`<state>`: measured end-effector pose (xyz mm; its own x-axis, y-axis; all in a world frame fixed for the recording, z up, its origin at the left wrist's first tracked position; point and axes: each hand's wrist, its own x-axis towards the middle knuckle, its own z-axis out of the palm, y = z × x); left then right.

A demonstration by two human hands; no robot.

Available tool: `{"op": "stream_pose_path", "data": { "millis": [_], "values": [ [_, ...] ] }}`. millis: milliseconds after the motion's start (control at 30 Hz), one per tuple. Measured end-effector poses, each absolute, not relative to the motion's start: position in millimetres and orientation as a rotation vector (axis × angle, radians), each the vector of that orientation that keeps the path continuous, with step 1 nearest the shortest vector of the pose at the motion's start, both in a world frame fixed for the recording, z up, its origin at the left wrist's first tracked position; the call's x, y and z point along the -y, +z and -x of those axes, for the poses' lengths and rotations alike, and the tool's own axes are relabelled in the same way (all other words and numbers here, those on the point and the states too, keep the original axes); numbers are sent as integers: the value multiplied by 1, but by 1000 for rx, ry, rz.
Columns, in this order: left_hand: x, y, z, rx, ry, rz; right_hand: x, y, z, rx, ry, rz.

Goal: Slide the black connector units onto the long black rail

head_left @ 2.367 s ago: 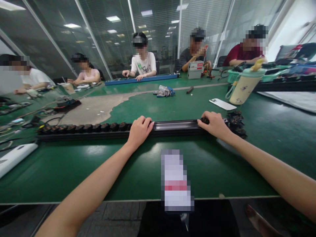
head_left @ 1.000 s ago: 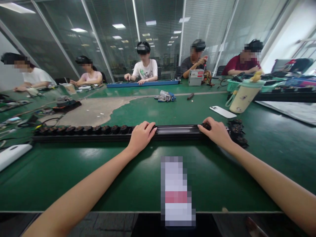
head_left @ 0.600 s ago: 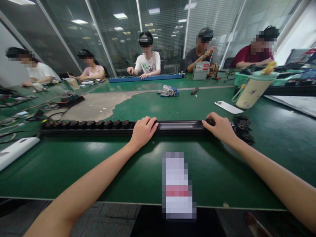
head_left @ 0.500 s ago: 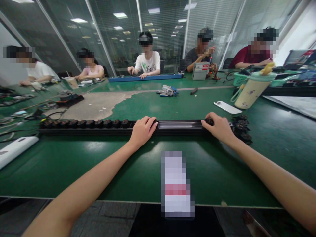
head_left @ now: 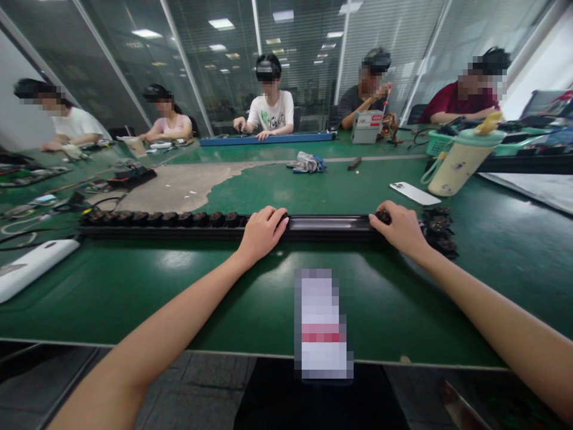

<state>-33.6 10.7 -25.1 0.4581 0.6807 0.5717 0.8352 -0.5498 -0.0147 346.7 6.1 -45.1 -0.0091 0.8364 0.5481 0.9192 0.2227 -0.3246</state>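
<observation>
A long black metal channel (head_left: 332, 224) lies across the table in front of me. Along its left part sits a row of black socket modules (head_left: 185, 220), while a shiny bare stretch shows between my hands. My left hand (head_left: 264, 234) is closed over the right end of that row, fingertips on a module that is mostly hidden. Near the channel's right end, my right hand (head_left: 401, 227) pinches another black socket module (head_left: 384, 216) at the channel's top. Several loose black modules (head_left: 439, 230) are heaped just right of that hand.
A phone (head_left: 323, 325) with a blurred screen lies at the near edge. Beyond the channel are work gloves (head_left: 307, 162), a white phone (head_left: 415, 193) and a cream tumbler (head_left: 465, 161). A white device (head_left: 36, 269) lies at left. Several people sit across the green table (head_left: 201, 310).
The whole view has shifted slightly. Both hands keep the same hold on the modules and the channel, with no clear movement along it.
</observation>
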Motion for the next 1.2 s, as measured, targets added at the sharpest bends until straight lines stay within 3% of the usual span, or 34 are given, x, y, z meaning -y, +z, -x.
{"op": "stream_pose_path", "data": {
  "millis": [1200],
  "values": [
    [-6, -21, 29, 1276, -616, 2313, -2, -41, -356, 1728, -48, 1622]
  ]
}}
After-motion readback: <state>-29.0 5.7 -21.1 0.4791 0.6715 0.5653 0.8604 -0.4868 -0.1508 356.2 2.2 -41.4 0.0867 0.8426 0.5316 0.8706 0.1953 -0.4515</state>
